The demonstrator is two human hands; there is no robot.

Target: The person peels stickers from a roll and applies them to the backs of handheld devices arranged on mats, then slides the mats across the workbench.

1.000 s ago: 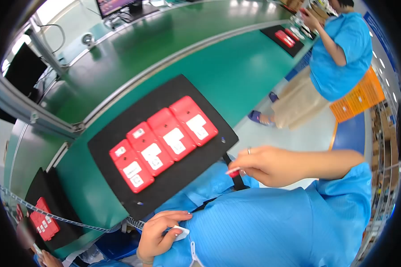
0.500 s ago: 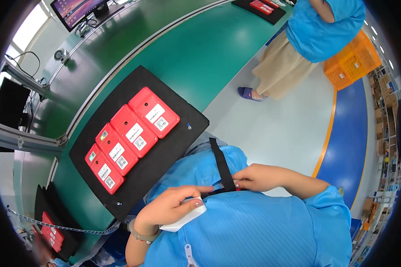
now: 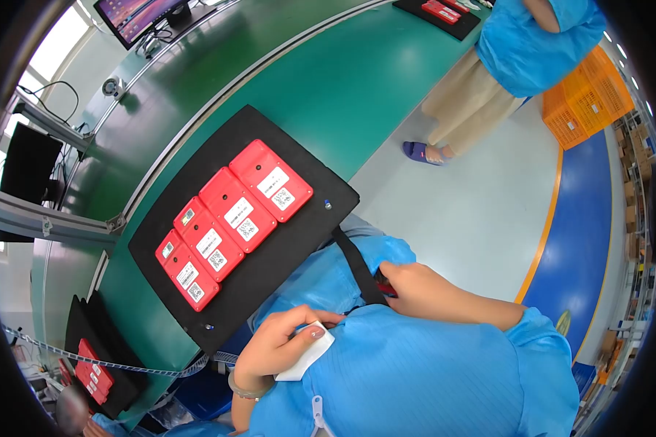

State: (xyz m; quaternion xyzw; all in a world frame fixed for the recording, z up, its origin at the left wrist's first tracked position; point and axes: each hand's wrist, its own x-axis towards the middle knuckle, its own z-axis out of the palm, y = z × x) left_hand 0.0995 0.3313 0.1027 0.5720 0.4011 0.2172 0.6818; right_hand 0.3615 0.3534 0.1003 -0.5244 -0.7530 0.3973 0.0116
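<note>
At waist height, my left hand (image 3: 283, 346), with a bracelet at the wrist, is closed on a flat white piece (image 3: 306, 360) that looks like paper or card. Its fingertips rest against the blue jacket (image 3: 415, 364). My right hand (image 3: 412, 290) is closed around a small red and black object (image 3: 384, 284), mostly hidden by the fingers, beside a black strap (image 3: 360, 269) at my waist. Several red rectangular devices (image 3: 272, 182) with white labels and QR codes lie in a row on a black mat (image 3: 299, 156) in front of me.
The mat lies on a green workbench (image 3: 328, 95). A co-worker in blue (image 3: 536, 47) stands at upper right near an orange crate (image 3: 587, 98). More red devices (image 3: 93, 371) lie at lower left, by another person's hand (image 3: 95, 428). A monitor (image 3: 135, 18) stands at the back.
My right hand has moved slightly up, and the red and black object now shows more in its fingers. The left hand keeps the white piece. The whole view has shifted a little.
</note>
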